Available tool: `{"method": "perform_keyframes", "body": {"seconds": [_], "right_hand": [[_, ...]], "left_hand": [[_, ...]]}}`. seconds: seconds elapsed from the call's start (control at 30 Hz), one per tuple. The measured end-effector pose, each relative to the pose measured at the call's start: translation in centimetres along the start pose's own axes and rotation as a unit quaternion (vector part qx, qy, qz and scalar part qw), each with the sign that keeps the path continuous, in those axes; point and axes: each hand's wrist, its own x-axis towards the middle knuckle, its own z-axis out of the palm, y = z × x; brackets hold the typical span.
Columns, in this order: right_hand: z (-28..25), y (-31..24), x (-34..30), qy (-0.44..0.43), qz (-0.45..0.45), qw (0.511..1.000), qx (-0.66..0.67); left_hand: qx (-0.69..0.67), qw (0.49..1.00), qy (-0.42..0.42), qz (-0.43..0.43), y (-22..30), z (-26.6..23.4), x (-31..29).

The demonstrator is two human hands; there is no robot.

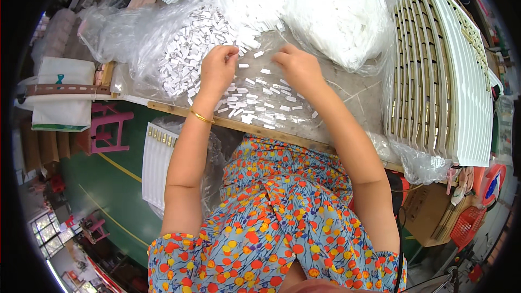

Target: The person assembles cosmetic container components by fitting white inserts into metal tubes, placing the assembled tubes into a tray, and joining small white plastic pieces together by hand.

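Wooden-edged table (pixel 217 120) under white tabs (pixel 255 103), green floor (pixel 108 184) below.

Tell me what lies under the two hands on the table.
Small white rectangular pieces lie scattered on clear plastic sheet beneath the left hand and right hand. Whatever sits directly below the palms is covered.

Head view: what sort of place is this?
Probably a small factory or assembly workshop: a workbench strewn with small white tabs, clear bags of the same parts, and stacked white strips with brass fittings in plastic.
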Motion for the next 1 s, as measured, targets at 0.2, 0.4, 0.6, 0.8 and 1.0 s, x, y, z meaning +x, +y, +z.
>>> {"method": "perform_keyframes", "body": {"seconds": [0.2,0.4,0.6,0.8,1.0], "right_hand": [[1.1,0.0,1.5,-0.106,-0.017,0.991,-0.074],[-2.4,-0.3,-0.4,-0.133,-0.075,0.984,-0.088],[-5.3,-1.0,-2.1,-0.11,-0.148,0.973,-0.141],[-5.7,-0.7,-3.1,0.052,-0.122,0.989,-0.063],[-3.8,-1.3,-4.3,0.147,0.296,0.805,0.492]], "left_hand": [[0.017,0.998,0.005,0.062,0.3,-0.2,-0.4],[-0.017,0.995,0.028,0.09,1.3,0.0,-0.1],[-0.109,0.98,-0.134,0.101,4.3,0.9,-0.5],[-0.423,0.857,-0.24,-0.169,6.0,3.7,-1.9],[-0.656,0.68,-0.17,-0.28,7.5,7.4,-3.5]]}}
